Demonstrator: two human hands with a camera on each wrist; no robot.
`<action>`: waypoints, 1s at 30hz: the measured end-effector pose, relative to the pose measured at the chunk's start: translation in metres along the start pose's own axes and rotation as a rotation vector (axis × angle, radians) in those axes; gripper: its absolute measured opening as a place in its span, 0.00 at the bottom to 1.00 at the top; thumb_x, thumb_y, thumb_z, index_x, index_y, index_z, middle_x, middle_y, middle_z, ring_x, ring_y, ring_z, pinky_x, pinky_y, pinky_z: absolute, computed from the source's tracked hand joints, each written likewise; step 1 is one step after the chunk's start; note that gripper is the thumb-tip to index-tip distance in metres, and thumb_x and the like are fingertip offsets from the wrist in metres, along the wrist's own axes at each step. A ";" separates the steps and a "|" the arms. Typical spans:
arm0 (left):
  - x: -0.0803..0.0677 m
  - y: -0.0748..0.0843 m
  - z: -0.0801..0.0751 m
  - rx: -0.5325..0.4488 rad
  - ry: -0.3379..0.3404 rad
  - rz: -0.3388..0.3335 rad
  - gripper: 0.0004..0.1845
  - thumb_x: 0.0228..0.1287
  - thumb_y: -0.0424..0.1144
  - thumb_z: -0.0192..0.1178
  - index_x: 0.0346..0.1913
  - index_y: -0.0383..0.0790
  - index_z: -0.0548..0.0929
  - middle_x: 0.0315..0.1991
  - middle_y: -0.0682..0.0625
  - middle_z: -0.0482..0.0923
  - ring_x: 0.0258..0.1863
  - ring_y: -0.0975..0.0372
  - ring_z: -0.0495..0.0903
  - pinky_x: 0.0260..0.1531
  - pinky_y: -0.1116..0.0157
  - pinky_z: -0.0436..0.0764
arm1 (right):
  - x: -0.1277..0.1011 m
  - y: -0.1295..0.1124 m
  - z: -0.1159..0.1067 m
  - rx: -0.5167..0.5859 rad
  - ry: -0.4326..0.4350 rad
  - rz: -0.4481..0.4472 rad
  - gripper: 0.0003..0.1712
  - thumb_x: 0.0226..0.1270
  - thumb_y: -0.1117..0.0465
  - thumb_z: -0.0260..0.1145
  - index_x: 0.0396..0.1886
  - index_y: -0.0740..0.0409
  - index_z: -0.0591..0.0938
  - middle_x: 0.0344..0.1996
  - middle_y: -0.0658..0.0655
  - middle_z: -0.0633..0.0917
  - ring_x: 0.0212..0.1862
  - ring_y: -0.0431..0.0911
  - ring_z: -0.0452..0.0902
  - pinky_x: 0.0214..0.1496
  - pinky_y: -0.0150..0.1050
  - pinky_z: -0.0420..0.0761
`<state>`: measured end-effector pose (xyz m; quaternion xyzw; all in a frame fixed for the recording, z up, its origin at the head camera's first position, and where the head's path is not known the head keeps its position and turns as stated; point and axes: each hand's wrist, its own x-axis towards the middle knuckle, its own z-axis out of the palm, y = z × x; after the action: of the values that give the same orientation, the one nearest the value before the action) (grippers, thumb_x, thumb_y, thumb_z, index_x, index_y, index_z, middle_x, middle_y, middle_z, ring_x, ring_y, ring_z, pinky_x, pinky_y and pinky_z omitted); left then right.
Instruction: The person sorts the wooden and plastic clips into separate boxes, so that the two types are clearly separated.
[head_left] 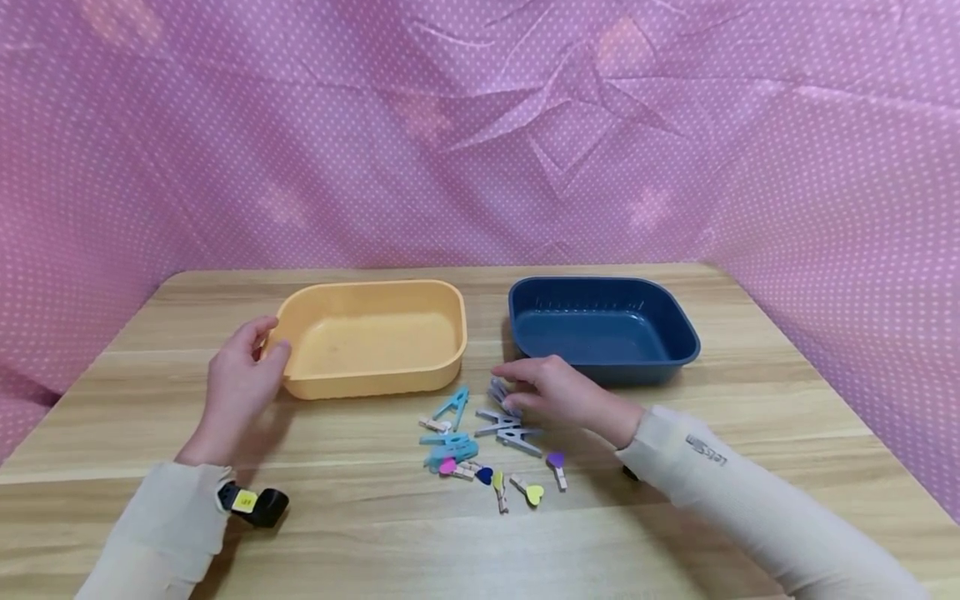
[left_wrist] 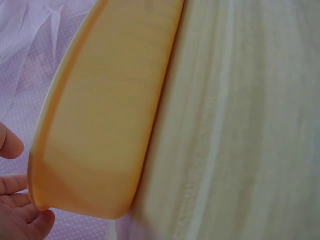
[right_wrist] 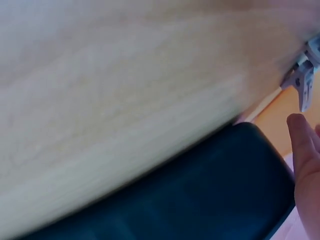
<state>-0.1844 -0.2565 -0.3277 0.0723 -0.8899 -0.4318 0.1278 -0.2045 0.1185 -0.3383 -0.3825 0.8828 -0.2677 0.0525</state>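
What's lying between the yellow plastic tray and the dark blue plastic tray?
Bare wooden table separates the yellow plastic tray and dark blue plastic tray, per the head view.

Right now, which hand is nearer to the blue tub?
Right. The right hand lies just in front of the blue tub, its fingers on grey clips. The left hand is far off, at the yellow tub's left end.

Two bare hands, left hand, right hand, long cream knit sleeves reaching the wrists, small grey lettering on the right sleeve, black wrist-worn camera with a yellow sticker at the left cuff
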 end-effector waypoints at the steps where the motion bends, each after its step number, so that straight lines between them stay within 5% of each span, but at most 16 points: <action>1: 0.000 0.000 0.001 -0.003 0.002 -0.006 0.27 0.68 0.43 0.44 0.67 0.34 0.62 0.66 0.35 0.61 0.62 0.45 0.64 0.58 0.48 0.68 | 0.000 0.000 0.001 -0.002 -0.004 0.009 0.26 0.61 0.59 0.64 0.58 0.64 0.74 0.53 0.57 0.80 0.50 0.45 0.78 0.51 0.37 0.79; 17: -0.002 -0.006 0.015 -0.090 0.044 -0.047 0.27 0.66 0.35 0.42 0.68 0.33 0.58 0.68 0.39 0.58 0.66 0.51 0.58 0.65 0.52 0.60 | 0.004 -0.002 0.009 -0.090 -0.049 0.048 0.27 0.60 0.60 0.65 0.59 0.62 0.74 0.49 0.55 0.82 0.43 0.40 0.77 0.49 0.35 0.79; 30: -0.003 -0.011 0.024 -0.146 0.074 -0.143 0.30 0.65 0.33 0.37 0.72 0.39 0.53 0.71 0.44 0.53 0.69 0.55 0.52 0.68 0.56 0.54 | 0.004 -0.002 0.010 -0.100 -0.062 0.086 0.26 0.62 0.63 0.63 0.61 0.59 0.72 0.51 0.53 0.81 0.41 0.37 0.77 0.46 0.31 0.80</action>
<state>-0.1887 -0.2443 -0.3514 0.1422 -0.8433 -0.5006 0.1343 -0.2028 0.1105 -0.3457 -0.3543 0.9086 -0.2090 0.0721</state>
